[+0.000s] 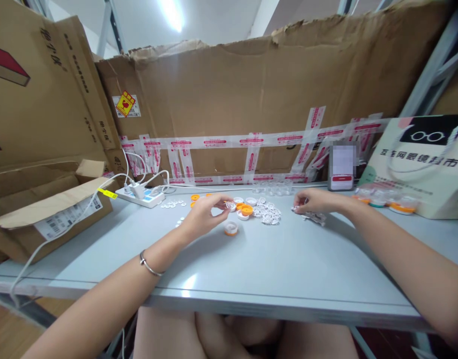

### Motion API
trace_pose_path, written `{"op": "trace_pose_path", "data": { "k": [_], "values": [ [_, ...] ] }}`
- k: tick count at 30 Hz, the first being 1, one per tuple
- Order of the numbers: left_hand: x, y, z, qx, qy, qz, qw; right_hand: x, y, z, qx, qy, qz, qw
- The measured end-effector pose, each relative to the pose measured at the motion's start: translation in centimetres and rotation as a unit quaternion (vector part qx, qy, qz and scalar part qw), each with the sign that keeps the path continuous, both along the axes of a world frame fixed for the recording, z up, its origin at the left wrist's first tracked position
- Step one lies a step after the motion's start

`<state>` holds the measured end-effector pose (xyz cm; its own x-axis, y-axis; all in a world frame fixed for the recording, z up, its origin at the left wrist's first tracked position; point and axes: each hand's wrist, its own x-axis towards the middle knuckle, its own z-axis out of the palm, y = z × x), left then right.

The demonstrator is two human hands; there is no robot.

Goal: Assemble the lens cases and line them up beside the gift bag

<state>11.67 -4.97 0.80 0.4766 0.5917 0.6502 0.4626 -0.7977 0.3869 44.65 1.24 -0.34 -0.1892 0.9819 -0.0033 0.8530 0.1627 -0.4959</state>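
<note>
Passage is afforded over the front of the grey tabletop (pixel 289 274), between the forearms (pixel 397 254). Between left hand (pixel 206 209) and right hand (pixel 314 200), the lane is partly obstructed by heaped white discs (pixel 271 214) and orange caps (pixel 246 210). Rearward reach is blocked by taped cardboard (pixel 229 99), leftward by an open carton (pixel 77 202), rightward by a paper carrier bag (pixel 419 172)

White pieces (pixel 269 212) between both hands (pixel 206 213)
</note>
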Motion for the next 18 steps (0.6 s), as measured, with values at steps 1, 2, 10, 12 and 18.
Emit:
{"op": "trace_pose_path", "data": {
  "k": [1, 2, 10, 12, 18],
  "values": [
    [0.0, 0.1, -0.1, -0.001, 0.000, -0.006, 1.000, -0.2, -0.1, 0.1, 0.004, 0.001, -0.003, 1.000],
    [0.0, 0.3, -0.2, -0.001, -0.001, -0.010, 1.000, -0.5, -0.2, 0.3, 0.010, 0.008, -0.007, 1.000],
    [0.0, 0.6, -0.5, -0.028, -0.007, -0.024, 0.999, -8.0, -3.8, 1.5, -0.048, 0.325, 0.010, 0.944],
    [0.1, 0.5, -0.5, -0.033, -0.002, -0.027, 0.999, -10.0, -4.7, 1.1, -0.099, 0.380, 0.039, 0.919],
    [0.5, 0.2, -0.6, -0.080, -0.014, -0.021, 0.997, -12.5, -6.0, 0.5, -0.175, 0.454, 0.054, 0.872]
  ]
}}
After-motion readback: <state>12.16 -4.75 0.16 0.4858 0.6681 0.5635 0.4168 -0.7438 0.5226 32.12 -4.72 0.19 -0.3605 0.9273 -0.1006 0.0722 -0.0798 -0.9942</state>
